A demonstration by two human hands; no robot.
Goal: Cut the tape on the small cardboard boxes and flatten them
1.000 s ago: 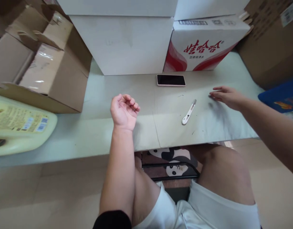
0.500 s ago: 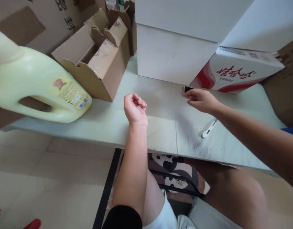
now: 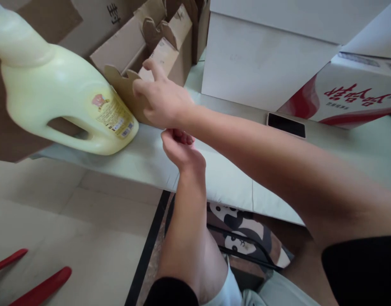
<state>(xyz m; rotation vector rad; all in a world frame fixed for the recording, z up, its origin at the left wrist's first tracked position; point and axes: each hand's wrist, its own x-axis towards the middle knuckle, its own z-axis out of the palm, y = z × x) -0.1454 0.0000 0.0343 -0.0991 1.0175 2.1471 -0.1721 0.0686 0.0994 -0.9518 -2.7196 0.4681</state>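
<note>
My right hand [image 3: 165,97] is held in front of the open cardboard box [image 3: 144,55], thumb and index finger spread, with nothing seen between them. I cannot tell whether it touches the box. Just below it, my left hand [image 3: 184,151] is turned palm up over the table edge, its fingers curled in and nothing visible in them. The right wrist crosses above the left fingers. A pale yellow jug [image 3: 71,97] with a handle and a label leans at the left, close to my right hand. A black-screened phone [image 3: 286,125] lies flat beyond my right forearm.
White boxes [image 3: 240,63] stand at the back of the pale table [image 3: 224,170], beside a white and red carton [image 3: 348,93]. A panda-patterned thing [image 3: 236,229] is under the table. Red objects [image 3: 42,289] are on the floor at lower left.
My right hand has left the phone and swung left across to above my left hand. The small white tool on the table is now hidden. The view has shifted.
</note>
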